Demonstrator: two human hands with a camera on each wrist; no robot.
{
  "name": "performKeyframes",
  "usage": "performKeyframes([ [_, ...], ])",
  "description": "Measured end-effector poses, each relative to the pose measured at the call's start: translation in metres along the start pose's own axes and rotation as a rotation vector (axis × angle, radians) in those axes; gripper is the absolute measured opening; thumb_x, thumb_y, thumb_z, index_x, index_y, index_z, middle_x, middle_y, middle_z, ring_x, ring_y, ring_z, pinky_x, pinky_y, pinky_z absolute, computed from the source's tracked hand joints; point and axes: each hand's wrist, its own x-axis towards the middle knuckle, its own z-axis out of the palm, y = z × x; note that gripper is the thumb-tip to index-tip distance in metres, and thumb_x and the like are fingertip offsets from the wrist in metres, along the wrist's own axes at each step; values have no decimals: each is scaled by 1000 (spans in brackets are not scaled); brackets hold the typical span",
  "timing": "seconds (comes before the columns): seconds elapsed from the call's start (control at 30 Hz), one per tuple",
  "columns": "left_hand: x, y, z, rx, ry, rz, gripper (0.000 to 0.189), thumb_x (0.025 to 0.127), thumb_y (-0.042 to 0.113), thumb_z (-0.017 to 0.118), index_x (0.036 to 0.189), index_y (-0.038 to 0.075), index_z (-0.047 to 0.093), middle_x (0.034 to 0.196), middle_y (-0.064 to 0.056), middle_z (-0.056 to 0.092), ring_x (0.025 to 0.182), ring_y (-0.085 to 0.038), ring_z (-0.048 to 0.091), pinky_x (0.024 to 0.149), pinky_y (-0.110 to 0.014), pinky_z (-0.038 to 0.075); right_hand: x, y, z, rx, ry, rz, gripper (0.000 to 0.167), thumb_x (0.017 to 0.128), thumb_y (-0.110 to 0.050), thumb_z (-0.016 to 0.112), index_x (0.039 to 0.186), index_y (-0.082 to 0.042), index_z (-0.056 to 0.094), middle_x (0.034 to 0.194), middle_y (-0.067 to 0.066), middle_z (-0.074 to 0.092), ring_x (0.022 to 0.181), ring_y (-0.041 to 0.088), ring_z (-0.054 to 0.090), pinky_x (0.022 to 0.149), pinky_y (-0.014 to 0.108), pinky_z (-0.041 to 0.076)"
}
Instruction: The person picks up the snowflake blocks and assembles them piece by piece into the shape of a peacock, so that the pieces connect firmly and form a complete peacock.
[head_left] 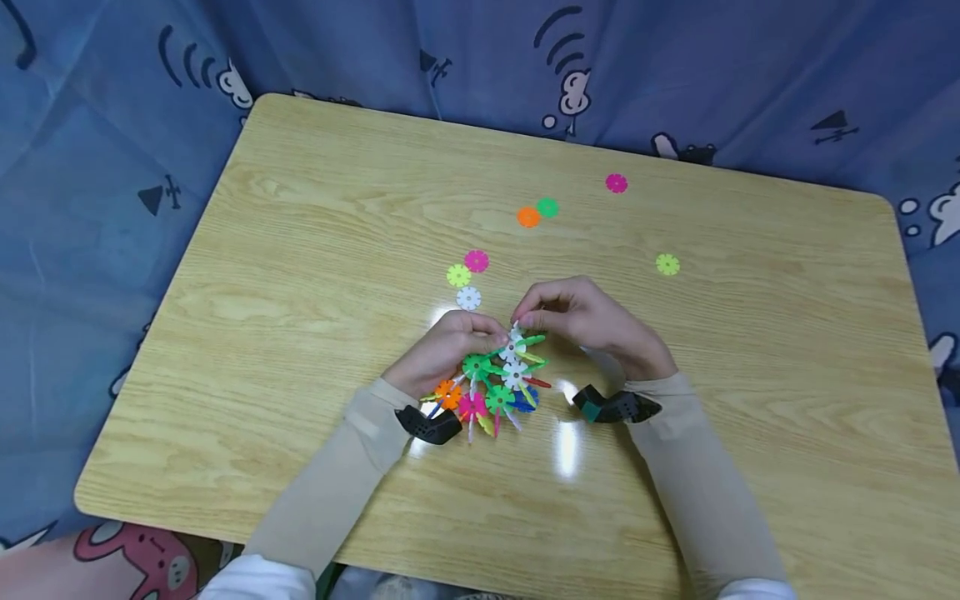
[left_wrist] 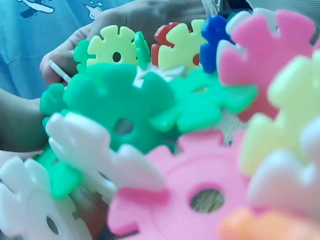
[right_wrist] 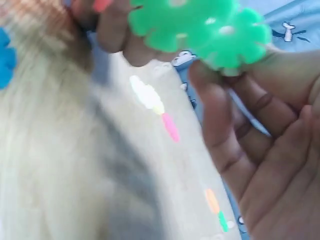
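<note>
A cluster of interlocked snowflake discs (head_left: 499, 398), in green, white, pink, orange, yellow, blue and red, is held up over the table. My left hand (head_left: 453, 346) grips it near its upper left, thumb and fingers at the top. At its top edge my right hand (head_left: 588, 317) pinches a white snowflake disc (head_left: 515, 327), mostly covered by the fingertips. Seen from the left wrist, that disc is a thin white edge (left_wrist: 60, 71); green, pink and white discs fill the front. In the right wrist view, green discs (right_wrist: 227, 40) hide part of the right fingertips.
Loose discs lie flat beyond the hands on the wooden table (head_left: 300, 250): white (head_left: 468, 298), yellow (head_left: 458, 276), pink (head_left: 476, 261), orange (head_left: 528, 217), green (head_left: 548, 207), with another pink (head_left: 617, 183) and yellow-green (head_left: 667, 264) farther right. A blue curtain (head_left: 487, 67) borders the table.
</note>
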Motion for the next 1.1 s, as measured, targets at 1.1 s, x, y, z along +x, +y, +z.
performKeyframes([
  [1.1,2,2,-5,37,-30,14,12,95,-3,58,100,-12,65,82,4,66,77,-8,59,72,-18,50,2,14,11,54,-77,-200,9,96,7,59,89,3,62,80,11,55,73,15,49,68,23,44],
])
